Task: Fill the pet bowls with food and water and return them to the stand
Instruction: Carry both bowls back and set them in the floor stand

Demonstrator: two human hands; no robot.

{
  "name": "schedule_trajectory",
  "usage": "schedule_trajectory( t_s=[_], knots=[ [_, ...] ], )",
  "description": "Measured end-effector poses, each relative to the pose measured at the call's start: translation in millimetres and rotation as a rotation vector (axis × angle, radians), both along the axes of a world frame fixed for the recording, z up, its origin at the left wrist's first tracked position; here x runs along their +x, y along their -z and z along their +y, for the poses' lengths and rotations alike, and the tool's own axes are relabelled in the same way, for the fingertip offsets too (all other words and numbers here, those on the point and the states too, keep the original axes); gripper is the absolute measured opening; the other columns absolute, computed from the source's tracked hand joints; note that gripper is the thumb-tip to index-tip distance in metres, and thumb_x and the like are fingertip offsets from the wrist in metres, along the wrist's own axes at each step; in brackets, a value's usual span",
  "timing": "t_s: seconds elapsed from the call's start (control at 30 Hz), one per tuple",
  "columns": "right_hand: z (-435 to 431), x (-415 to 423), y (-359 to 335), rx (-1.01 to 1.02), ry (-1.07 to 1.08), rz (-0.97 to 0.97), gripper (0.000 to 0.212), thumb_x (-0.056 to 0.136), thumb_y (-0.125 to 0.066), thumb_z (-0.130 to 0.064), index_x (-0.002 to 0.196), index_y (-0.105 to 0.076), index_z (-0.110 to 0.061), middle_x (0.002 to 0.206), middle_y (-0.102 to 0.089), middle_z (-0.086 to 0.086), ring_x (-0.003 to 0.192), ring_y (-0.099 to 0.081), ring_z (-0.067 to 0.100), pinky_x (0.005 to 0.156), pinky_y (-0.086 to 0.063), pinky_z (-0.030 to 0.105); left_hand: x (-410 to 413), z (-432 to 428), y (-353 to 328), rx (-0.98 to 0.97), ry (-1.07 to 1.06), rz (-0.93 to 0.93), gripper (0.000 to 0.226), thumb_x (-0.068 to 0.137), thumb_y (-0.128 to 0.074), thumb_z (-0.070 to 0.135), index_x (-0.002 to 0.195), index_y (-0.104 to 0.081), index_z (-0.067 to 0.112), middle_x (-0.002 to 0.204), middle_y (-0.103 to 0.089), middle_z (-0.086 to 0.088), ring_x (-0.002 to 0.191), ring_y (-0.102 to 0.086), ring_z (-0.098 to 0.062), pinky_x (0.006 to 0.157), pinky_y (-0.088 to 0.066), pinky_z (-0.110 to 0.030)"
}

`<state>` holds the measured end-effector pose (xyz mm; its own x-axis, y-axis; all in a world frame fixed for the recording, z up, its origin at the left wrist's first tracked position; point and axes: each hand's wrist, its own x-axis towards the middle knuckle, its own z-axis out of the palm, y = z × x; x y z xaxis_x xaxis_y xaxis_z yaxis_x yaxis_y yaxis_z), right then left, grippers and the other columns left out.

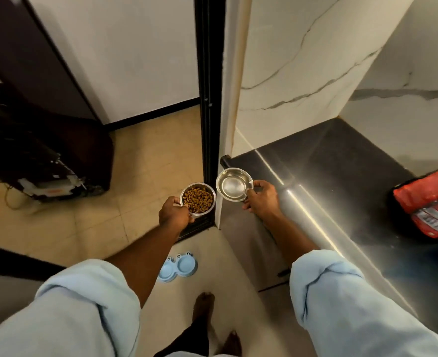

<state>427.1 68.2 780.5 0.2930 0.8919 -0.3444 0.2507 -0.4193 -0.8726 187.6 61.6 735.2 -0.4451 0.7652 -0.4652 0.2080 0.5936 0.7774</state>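
My left hand grips the near rim of a steel bowl filled with brown kibble, held in the air above the floor. My right hand holds a second steel bowl by its right rim; it looks to hold clear water. The two bowls are side by side at about the same height, a small gap between them. Far below on the floor lies the light blue two-hole stand, with both holes vacant, between my arms.
A dark counter runs along the right, with a red pet food bag on it. A black door frame stands ahead. Dark equipment with cables sits on the left floor. My bare feet stand near the stand.
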Motion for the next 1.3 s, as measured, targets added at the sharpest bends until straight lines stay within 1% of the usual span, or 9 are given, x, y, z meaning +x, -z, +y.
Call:
schedule_trajectory(
  t_s=[0.23,0.43,0.6,0.7,0.77,0.87,0.97,1.03,1.3],
  knots=[
    [-15.6,-51.3,10.7,-0.035,-0.116,-0.02,0.023,0.099,-0.063,-0.01,0.122,-0.065,-0.008,0.093,-0.077,0.018,0.05,-0.071,0.013,0.043,-0.052,0.021,-60.5,-36.4,4.4,-0.026,-0.132,-0.014,0.015,0.098,-0.061,0.006,0.105,-0.061,0.019,0.09,-0.078,-0.014,0.067,-0.077,-0.029,0.054,-0.051,-0.025],
    [-25.2,-98.7,24.4,-0.069,-0.14,-0.043,0.021,0.1,-0.059,-0.006,0.12,-0.064,-0.004,0.085,-0.076,0.023,0.042,-0.065,0.011,0.039,-0.05,0.023,-105.7,-51.8,17.9,-0.021,-0.192,-0.059,0.016,0.099,-0.06,0.001,0.106,-0.06,0.016,0.095,-0.077,-0.021,0.062,-0.072,-0.03,0.078,-0.066,-0.046],
    [-26.7,-138.7,46.6,-0.09,-0.134,-0.061,0.022,0.098,-0.059,-0.008,0.119,-0.064,-0.007,0.088,-0.077,0.021,0.052,-0.07,0.019,0.059,-0.064,0.036,-145.3,-48.8,29.1,-0.033,-0.196,-0.05,0.016,0.099,-0.063,0.002,0.1,-0.06,0.018,0.101,-0.076,-0.021,0.053,-0.068,-0.023,0.043,-0.055,-0.024],
    [-23.7,-165.2,64.3,-0.115,-0.116,-0.042,0.023,0.097,-0.059,-0.005,0.119,-0.065,-0.008,0.087,-0.075,0.02,0.057,-0.07,0.025,0.07,-0.065,0.049,-168.3,-43.6,38.0,-0.055,-0.16,-0.055,0.017,0.099,-0.065,0.004,0.096,-0.059,0.02,0.1,-0.077,-0.021,0.052,-0.068,-0.022,0.037,-0.049,-0.02],
    [-22.3,-178.7,74.1,-0.113,-0.106,-0.054,0.02,0.097,-0.061,-0.007,0.116,-0.066,-0.011,0.088,-0.075,0.016,0.055,-0.07,0.023,0.065,-0.064,0.044,-180.1,-41.3,45.3,-0.065,-0.136,-0.052,0.019,0.099,-0.065,0.005,0.092,-0.058,0.021,0.098,-0.078,-0.021,0.053,-0.069,-0.023,0.035,-0.047,-0.019],
    [-20.1,-199.7,93.3,-0.083,-0.152,-0.082,0.014,0.1,-0.063,-0.012,0.114,-0.066,-0.015,0.075,-0.073,0.009,0.044,-0.067,0.012,0.049,-0.056,0.024,-198.7,-34.4,63.2,-0.075,-0.109,-0.038,0.018,0.099,-0.065,0.006,0.09,-0.057,0.02,0.1,-0.078,-0.023,0.064,-0.073,-0.03,0.043,-0.053,-0.025],
    [-19.2,-215.0,117.6,-0.079,-0.183,-0.053,0.012,0.102,-0.063,-0.014,0.113,-0.065,-0.015,0.072,-0.072,0.005,0.04,-0.064,0.009,0.042,-0.051,0.021,-213.9,-32.9,85.8,-0.101,-0.104,-0.024,0.014,0.099,-0.064,0.004,0.095,-0.058,0.017,0.102,-0.075,-0.022,0.069,-0.072,-0.033,0.053,-0.063,-0.033],
    [-16.5,-223.0,136.5,-0.075,-0.219,-0.071,0.012,0.101,-0.064,-0.017,0.112,-0.065,-0.017,0.072,-0.073,0.003,0.043,-0.067,0.011,0.045,-0.052,0.022,-221.4,-34.8,106.0,-0.113,-0.101,-0.038,0.014,0.1,-0.061,0.001,0.1,-0.058,0.015,0.099,-0.072,-0.022,0.067,-0.07,-0.033,0.072,-0.066,-0.048],
    [-18.4,-231.5,239.7,-0.054,-0.253,-0.07,0.014,0.098,-0.064,-0.016,0.11,-0.063,-0.024,0.062,-0.075,0.006,0.05,-0.072,0.017,0.063,-0.059,0.029,-235.7,-56.3,205.2,-0.164,-0.105,-0.054,0.015,0.1,-0.061,0.0,0.106,-0.055,0.012,0.11,-0.067,-0.027,0.069,-0.065,-0.034,0.082,-0.063,-0.059]
  ],
)
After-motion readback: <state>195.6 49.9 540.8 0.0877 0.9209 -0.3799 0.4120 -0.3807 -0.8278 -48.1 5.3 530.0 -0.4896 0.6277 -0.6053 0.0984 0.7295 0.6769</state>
